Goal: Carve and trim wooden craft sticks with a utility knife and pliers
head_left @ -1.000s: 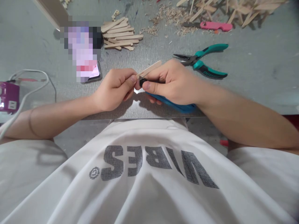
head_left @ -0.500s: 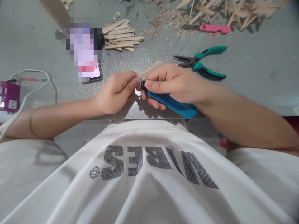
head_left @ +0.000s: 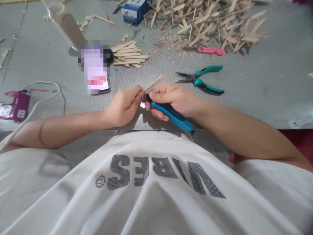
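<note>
Between the thumb and fingers of my left hand (head_left: pixel 124 106) is a flat wooden craft stick (head_left: pixel 154 84), slanting up to the right. My right hand (head_left: pixel 174 99) is wrapped round a blue utility knife (head_left: pixel 172 117), its handle pointing down to the right. The knife's black front end lies against the lower part of the stick, close to my left fingertips. Most of the blade is hidden by my fingers. Both hands are close together just above the table's near edge.
Needle-nose pliers (head_left: pixel 195 78) lie spread beyond my right hand. Farther back are loose craft sticks (head_left: pixel 130 55), a pink cutter (head_left: pixel 211 50), wood shavings (head_left: pixel 168 44), a heap of joined sticks (head_left: pixel 207 23) and a blue box (head_left: pixel 137 11). A phone (head_left: pixel 105 86) and a purple device (head_left: pixel 18 106) with a cable stand left.
The camera view has shifted, showing more of the table's far side. My hands keep their grips on the stick and knife, and the knife handle is tilted slightly more steeply.
</note>
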A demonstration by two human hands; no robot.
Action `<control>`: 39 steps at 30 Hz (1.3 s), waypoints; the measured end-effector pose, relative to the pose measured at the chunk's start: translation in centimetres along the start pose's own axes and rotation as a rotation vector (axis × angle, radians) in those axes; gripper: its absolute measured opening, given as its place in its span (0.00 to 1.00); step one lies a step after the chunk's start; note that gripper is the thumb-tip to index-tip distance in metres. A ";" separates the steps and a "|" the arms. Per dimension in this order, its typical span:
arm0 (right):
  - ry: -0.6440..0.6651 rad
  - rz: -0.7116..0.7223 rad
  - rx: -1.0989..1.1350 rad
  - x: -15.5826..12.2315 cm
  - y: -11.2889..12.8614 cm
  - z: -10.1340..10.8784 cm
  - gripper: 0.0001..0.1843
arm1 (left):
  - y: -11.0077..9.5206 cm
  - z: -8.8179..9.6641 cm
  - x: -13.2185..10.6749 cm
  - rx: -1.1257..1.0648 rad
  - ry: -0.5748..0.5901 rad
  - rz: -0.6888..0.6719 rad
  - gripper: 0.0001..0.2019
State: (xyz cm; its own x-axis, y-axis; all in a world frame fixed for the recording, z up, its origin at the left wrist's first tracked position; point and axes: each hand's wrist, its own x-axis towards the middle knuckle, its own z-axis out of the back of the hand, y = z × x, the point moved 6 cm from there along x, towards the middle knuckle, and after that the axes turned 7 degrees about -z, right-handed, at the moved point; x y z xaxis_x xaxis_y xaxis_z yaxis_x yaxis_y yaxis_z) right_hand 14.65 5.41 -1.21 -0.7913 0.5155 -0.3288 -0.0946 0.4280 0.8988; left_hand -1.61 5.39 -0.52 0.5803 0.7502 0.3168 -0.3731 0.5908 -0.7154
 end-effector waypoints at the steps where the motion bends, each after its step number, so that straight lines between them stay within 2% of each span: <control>1: -0.004 -0.008 -0.003 0.0 0.0 0.0 0.29 | 0.0 0.0 0.0 0.003 -0.005 -0.006 0.20; 5: -0.014 -0.034 -0.007 0.3 -0.2 0.0 0.28 | 0.2 -0.1 -0.1 0.011 -0.011 -0.015 0.18; 13: -0.017 -0.019 0.025 0.8 -0.4 0.6 0.16 | 0.2 -0.3 0.0 0.003 -0.033 -0.009 0.18; 24: -0.025 -0.009 0.019 1.0 -0.4 0.7 0.17 | -0.1 -0.3 0.1 0.032 -0.038 -0.021 0.17; 32: -0.018 -0.038 0.012 1.0 -0.8 0.8 0.18 | 0.6 -0.4 -0.1 0.066 -0.024 -0.006 0.16; 39: 0.040 -0.091 0.107 1.5 -1.2 0.8 0.17 | 1.0 -0.6 -0.5 0.178 -0.055 -0.002 0.15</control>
State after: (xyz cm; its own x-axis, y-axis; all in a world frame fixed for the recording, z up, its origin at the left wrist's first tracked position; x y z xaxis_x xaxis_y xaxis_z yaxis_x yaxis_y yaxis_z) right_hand 14.09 6.21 -3.02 -0.8061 0.4419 -0.3936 -0.1039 0.5492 0.8292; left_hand -1.84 5.40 -1.72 0.5427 0.7614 0.3546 -0.4975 0.6316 -0.5947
